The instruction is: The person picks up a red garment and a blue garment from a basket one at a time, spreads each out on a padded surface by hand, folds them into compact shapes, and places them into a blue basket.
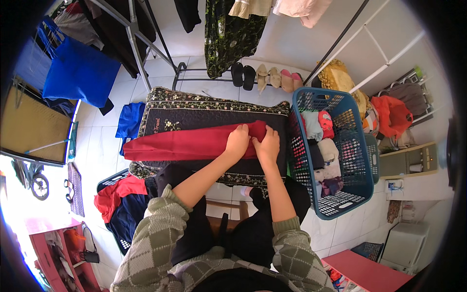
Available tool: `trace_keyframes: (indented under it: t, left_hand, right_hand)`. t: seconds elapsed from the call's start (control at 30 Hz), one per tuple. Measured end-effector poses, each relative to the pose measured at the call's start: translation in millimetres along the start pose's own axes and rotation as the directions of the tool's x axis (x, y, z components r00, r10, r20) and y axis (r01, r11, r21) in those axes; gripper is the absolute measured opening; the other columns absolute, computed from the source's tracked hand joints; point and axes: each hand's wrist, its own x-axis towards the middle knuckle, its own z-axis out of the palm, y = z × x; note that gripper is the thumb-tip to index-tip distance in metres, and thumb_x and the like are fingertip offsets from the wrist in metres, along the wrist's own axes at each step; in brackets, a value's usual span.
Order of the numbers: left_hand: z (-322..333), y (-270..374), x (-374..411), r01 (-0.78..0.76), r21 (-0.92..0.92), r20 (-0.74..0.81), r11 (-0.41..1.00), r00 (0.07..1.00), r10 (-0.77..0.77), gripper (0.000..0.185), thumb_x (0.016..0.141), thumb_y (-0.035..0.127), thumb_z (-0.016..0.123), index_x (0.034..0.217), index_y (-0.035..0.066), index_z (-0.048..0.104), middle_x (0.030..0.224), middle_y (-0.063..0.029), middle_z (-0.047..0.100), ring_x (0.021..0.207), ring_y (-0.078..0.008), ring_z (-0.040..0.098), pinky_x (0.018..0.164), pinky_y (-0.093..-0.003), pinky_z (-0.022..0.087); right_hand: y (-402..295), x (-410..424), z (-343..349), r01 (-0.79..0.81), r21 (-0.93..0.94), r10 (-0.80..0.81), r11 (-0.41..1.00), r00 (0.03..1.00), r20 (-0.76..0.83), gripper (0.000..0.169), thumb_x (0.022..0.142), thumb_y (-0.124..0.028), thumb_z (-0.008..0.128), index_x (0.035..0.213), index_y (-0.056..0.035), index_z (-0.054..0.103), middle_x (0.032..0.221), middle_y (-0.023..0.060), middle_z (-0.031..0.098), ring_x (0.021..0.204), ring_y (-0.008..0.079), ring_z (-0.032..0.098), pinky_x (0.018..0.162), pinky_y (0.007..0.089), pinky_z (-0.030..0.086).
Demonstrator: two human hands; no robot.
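A long, narrow folded strip of red cloth lies across a dark quilted suitcase or bag with flowered trim. My left hand grips the cloth near its right end, fingers curled over its upper edge. Close beside it, my right hand pinches the same end, thumb towards my left hand. The cloth's left end reaches past the suitcase's left edge. To the right stands a blue perforated laundry basket with several folded garments inside.
At lower left, a second basket holds red and navy clothes. Blue fabric lies left of the suitcase. Several shoes line a low rack below hanging clothes. A metal drying frame stands at upper left.
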Motion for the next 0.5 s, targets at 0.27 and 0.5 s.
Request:
trace_keyframes:
  t: [0.27, 0.5]
  left_hand:
    - [-26.2, -18.6, 28.5, 0.649, -0.395, 0.561, 0.650, 0.731, -0.389, 0.072, 0.084, 0.061, 0.041, 0.073, -0.006, 0.063, 0.069, -0.0158, 0.063, 0.069, -0.0290, 0.064, 0.059, -0.0335, 0.048]
    - [-38.5, -50.0, 32.3, 0.721, -0.421, 0.691, 0.550, 0.648, -0.320, 0.054, 0.071, 0.054, 0.068, 0.070, -0.001, 0.062, 0.057, -0.0055, 0.053, 0.047, -0.0173, 0.050, 0.046, -0.0269, 0.045]
  right_hand:
    - [-20.7, -33.3, 0.6, 0.342, -0.212, -0.372, 0.915, 0.920, -0.122, 0.057, 0.066, -0.013, 0.069, 0.118, 0.0000, 0.048, 0.101, 0.0113, 0.051, 0.092, 0.0267, 0.050, 0.076, 0.0411, 0.040]
    - [-35.3, -48.3, 10.8, 0.541, 0.153, -0.528, 0.827, 0.841, -0.123, 0.047, 0.067, -0.019, 0.071, 0.108, -0.0004, 0.059, 0.112, 0.0133, 0.059, 0.106, 0.0268, 0.051, 0.090, 0.0389, 0.040]
